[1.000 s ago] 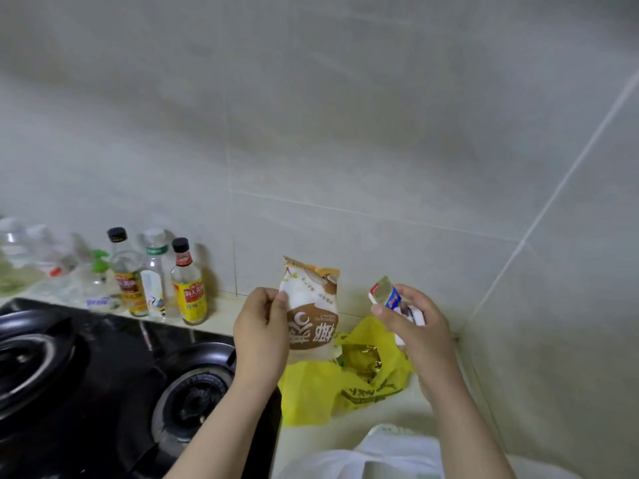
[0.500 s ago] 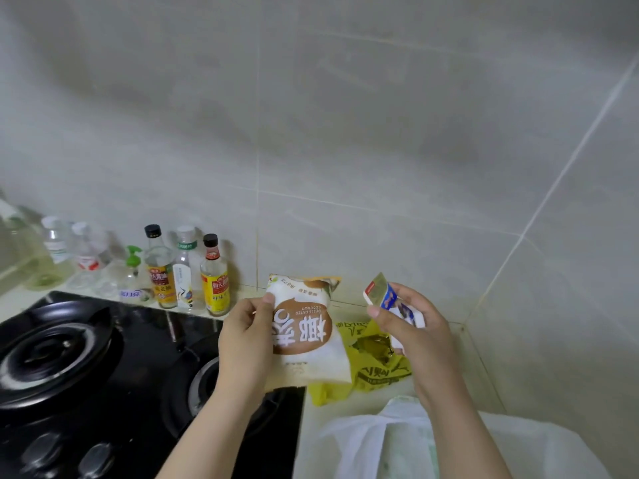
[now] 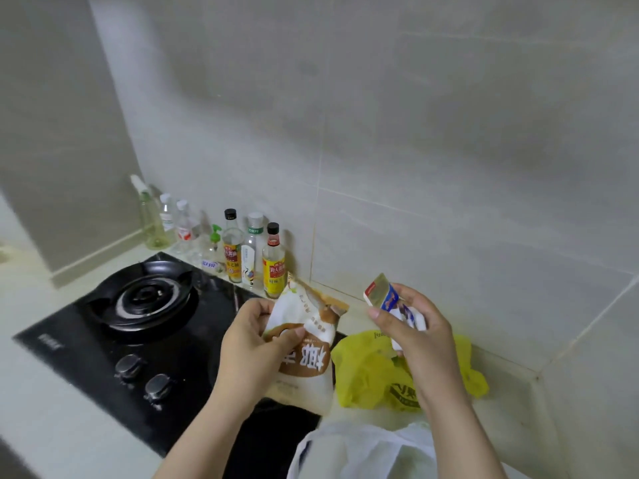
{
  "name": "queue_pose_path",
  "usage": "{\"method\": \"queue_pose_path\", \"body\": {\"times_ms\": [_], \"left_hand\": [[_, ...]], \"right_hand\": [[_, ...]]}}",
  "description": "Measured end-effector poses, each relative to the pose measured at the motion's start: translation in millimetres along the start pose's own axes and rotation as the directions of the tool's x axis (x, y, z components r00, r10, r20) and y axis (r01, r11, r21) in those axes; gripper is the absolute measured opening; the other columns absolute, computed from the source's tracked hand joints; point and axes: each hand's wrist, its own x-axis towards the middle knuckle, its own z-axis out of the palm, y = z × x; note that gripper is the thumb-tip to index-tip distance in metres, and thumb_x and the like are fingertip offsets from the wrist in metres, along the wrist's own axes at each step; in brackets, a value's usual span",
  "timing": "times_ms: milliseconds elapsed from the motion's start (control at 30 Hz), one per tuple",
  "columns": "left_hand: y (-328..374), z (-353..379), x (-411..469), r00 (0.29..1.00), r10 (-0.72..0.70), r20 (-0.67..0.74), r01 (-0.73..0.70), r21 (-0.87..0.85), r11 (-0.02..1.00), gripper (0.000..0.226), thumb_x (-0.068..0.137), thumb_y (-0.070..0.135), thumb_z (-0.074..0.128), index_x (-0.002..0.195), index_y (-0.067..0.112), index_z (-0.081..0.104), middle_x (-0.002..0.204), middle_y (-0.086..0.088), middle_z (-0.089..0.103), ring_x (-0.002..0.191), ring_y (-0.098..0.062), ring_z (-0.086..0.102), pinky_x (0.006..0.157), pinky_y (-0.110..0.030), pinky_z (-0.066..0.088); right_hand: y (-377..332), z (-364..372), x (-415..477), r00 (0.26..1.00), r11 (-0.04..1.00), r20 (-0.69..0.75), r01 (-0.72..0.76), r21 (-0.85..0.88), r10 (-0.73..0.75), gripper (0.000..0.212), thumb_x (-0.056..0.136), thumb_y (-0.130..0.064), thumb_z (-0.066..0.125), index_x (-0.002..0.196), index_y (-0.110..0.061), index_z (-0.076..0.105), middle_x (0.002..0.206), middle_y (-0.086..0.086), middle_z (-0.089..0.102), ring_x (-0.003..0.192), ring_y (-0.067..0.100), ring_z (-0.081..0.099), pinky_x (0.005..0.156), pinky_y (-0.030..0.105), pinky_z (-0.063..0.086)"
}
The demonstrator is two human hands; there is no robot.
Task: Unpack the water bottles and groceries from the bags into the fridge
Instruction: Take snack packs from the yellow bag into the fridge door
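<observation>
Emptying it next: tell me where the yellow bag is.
Head view, lower right: the yellow bag lies on the counter, right of the stove, behind the right hand.

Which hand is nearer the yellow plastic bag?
Right: the right hand holds a small carton over the yellow plastic bag; the left hand grips a white pouch beside it.

The left forearm (image 3: 207, 437) and right forearm (image 3: 460, 433) are bare from the wrist to the lower frame edge. The left grip (image 3: 252, 347) and right grip (image 3: 425, 340) are bare hands. The visible fingernails are short and plain.
</observation>
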Motion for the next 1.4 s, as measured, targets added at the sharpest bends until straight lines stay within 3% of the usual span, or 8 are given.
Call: {"method": "queue_pose_path", "body": {"times_ms": [167,367,433,600,833,1167,1300,1400], "left_hand": [[-20.5,-30.4,-21.8,0.982,-0.003,-0.188,0.021,0.091,0.996,0.025,0.076,0.013,0.077,0.086,0.019,0.056,0.078,0.002,0.071,0.063,-0.005,0.068,0.048,-0.013,0.046],[-38.1,-93.5,-50.9,0.903,-0.062,-0.425,0.111,0.091,0.99,0.024,0.077,0.019,0.076,0.085,0.027,0.055,0.075,0.011,0.067,0.062,0.002,0.065,0.056,-0.023,0.052],[-41.8,-119.3,-62.6,0.869,-0.08,-0.488,0.131,0.072,0.989,0.024,0.078,0.019,0.076,0.085,0.027,0.055,0.073,0.01,0.067,0.061,0.002,0.065,0.055,-0.022,0.051],[-51.7,-199.9,-103.8,0.754,-0.099,-0.649,0.162,0.038,0.986,0.024,0.075,0.018,0.077,0.086,0.026,0.057,0.075,0.008,0.069,0.061,-0.006,0.068,0.061,-0.035,0.059],[-57.7,-308.8,-176.8,0.567,-0.062,-0.821,0.137,0.019,0.99,0.025,0.075,0.014,0.077,0.089,0.023,0.058,0.082,0.005,0.068,0.064,-0.008,0.068,0.049,-0.018,0.048],[-72.7,-393.0,-291.2,0.214,-0.102,-0.972,0.209,-0.057,0.976,0.026,0.074,0.017,0.079,0.087,0.024,0.058,0.082,0.001,0.071,0.07,-0.013,0.07,0.061,-0.036,0.056],[-72.6,-408.9,-330.2,0.039,-0.12,-0.992,0.234,-0.107,0.966,0.027,0.073,0.017,0.079,0.084,0.029,0.057,0.079,0.003,0.072,0.068,-0.012,0.07,0.065,-0.042,0.057],[-67.9,-411.7,-355.6,-0.102,-0.116,-0.988,0.263,-0.139,0.955,0.027,0.074,0.015,0.078,0.086,0.026,0.057,0.076,0.004,0.073,0.065,-0.01,0.069,0.063,-0.038,0.057]], "right_hand": [[15.3,29.2,1.0,0.986,0.999,0.164,-0.005,-0.043,0.012,0.045,0.055,-0.034,0.08,0.098,-0.029,0.07,0.089,-0.013,0.072,0.081,0.004,0.061,0.064,0.017,0.044],[23.3,97.1,-21.2,0.916,0.998,0.402,0.012,-0.067,0.016,0.039,0.07,-0.02,0.084,0.104,-0.03,0.068,0.099,-0.016,0.071,0.095,-0.001,0.064,0.071,0.011,0.047],[24.3,125.5,-32.3,0.878,0.997,0.478,0.026,-0.074,0.012,0.037,0.072,-0.022,0.082,0.104,-0.033,0.067,0.1,-0.019,0.069,0.096,-0.003,0.062,0.074,0.018,0.048],[18.0,209.5,-78.3,0.753,0.998,0.658,0.055,-0.034,-0.019,0.039,0.074,-0.021,0.081,0.109,-0.029,0.066,0.095,-0.019,0.069,0.086,-0.007,0.063,0.061,0.012,0.048],[6.7,315.4,-169.7,0.524,0.999,0.85,0.04,0.027,-0.044,0.044,0.072,-0.021,0.084,0.112,-0.026,0.065,0.101,-0.007,0.072,0.095,0.007,0.067,0.077,0.022,0.051],[-11.8,424.4,-295.6,0.16,0.992,0.979,0.041,0.123,-0.128,0.038,0.074,-0.015,0.08,0.105,-0.03,0.064,0.089,-0.02,0.069,0.084,-0.009,0.064,0.064,0.01,0.05],[-14.4,459.3,-341.3,-0.029,0.99,0.99,0.024,0.142,-0.142,0.039,0.073,-0.022,0.081,0.103,-0.037,0.061,0.086,-0.029,0.067,0.085,-0.003,0.066,0.071,0.023,0.056],[-18.9,480.7,-375.3,-0.174,0.988,0.973,-0.018,0.152,-0.153,0.039,0.073,-0.024,0.081,0.101,-0.04,0.061,0.085,-0.023,0.068,0.085,-0.003,0.066,0.072,0.021,0.054]]}}
